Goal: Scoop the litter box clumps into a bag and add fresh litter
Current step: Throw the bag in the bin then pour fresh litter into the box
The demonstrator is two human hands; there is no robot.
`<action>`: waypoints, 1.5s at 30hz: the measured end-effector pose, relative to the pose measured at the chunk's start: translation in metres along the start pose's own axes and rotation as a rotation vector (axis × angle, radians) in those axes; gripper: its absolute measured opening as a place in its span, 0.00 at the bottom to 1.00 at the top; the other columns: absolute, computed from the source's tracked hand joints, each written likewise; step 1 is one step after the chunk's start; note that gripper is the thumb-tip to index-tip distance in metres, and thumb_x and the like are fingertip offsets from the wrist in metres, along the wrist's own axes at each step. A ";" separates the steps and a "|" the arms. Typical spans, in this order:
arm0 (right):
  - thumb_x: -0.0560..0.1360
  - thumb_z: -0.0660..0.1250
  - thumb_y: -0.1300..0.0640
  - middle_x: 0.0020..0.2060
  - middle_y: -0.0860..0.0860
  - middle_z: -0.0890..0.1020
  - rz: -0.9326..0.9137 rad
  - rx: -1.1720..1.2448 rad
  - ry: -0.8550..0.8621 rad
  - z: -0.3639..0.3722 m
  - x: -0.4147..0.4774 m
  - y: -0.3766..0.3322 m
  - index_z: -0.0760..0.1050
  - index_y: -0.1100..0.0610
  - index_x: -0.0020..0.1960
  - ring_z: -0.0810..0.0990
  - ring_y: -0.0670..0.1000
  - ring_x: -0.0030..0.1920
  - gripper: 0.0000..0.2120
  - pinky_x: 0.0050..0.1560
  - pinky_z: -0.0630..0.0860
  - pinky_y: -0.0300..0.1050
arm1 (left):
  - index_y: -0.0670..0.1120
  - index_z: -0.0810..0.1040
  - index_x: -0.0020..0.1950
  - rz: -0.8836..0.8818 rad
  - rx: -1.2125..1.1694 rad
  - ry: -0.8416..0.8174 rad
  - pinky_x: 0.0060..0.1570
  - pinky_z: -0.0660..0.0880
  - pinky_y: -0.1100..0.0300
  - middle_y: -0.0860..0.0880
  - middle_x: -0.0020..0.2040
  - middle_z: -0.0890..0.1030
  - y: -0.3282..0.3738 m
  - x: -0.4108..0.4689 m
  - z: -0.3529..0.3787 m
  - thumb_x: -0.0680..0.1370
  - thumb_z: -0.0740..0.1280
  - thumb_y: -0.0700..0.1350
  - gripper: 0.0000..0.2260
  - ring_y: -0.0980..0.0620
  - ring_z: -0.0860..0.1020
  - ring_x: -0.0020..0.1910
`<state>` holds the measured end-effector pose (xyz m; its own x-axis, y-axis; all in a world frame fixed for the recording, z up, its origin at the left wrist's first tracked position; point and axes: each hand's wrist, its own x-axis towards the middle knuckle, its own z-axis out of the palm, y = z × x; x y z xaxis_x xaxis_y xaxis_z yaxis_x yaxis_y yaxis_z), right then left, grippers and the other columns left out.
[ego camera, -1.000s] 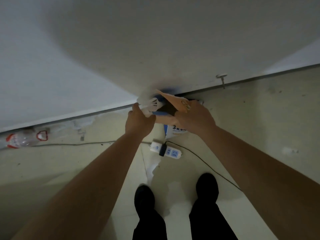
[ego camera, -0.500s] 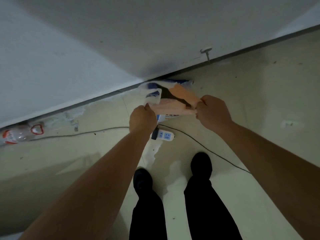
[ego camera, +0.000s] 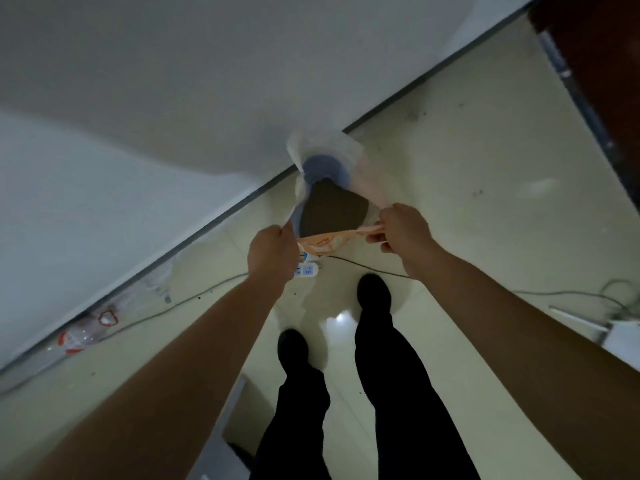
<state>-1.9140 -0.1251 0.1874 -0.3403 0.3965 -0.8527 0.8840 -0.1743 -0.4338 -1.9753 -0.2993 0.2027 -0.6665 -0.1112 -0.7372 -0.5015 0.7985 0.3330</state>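
The left hand (ego camera: 272, 252) pinches the near-left rim of the bag (ego camera: 322, 242) and the right hand (ego camera: 403, 233) grips its near-right rim. Both are closed on the film, stretching the mouth open at about waist height in front of the person. The inside looks dark; I cannot tell what it holds. The bag seems thin, soft plastic, probably slick and prone to stretching or tearing, so a bunched fold at the rim is the safest hold, with support underneath once it is loaded. Below it, a power strip (ego camera: 306, 270) and its cord (ego camera: 374, 268) lie on the floor (ego camera: 467, 161) near the wall (ego camera: 173, 98).
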 end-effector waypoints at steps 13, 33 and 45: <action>0.79 0.53 0.62 0.25 0.44 0.81 -0.152 0.573 0.363 -0.088 -0.309 0.075 0.72 0.58 0.44 0.82 0.48 0.32 0.10 0.31 0.70 0.42 | 0.47 0.68 0.32 0.628 0.142 -0.135 0.40 0.68 0.58 0.50 0.33 0.72 0.035 -0.262 -0.091 0.84 0.56 0.50 0.20 0.53 0.72 0.34; 0.75 0.57 0.57 0.40 0.59 0.83 -0.218 0.979 0.891 -0.195 -0.665 0.419 0.74 0.58 0.41 0.84 0.64 0.47 0.08 0.32 0.69 0.45 | 0.43 0.82 0.40 1.131 0.217 -0.645 0.45 0.82 0.45 0.45 0.36 0.84 -0.085 -0.671 0.051 0.80 0.56 0.58 0.23 0.47 0.84 0.38; 0.77 0.60 0.58 0.30 0.52 0.82 -0.227 1.124 1.044 -0.317 -0.816 0.709 0.73 0.57 0.42 0.79 0.49 0.33 0.07 0.32 0.69 0.42 | 0.48 0.68 0.25 1.272 0.273 -0.844 0.35 0.64 0.53 0.51 0.24 0.69 -0.215 -0.929 0.263 0.81 0.60 0.53 0.24 0.50 0.67 0.26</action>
<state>-0.9077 -0.2867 0.6681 0.3603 0.8546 -0.3740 -0.0032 -0.3998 -0.9166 -1.1031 -0.2125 0.6616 -0.0191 0.9798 -0.1990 0.3092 0.1951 0.9308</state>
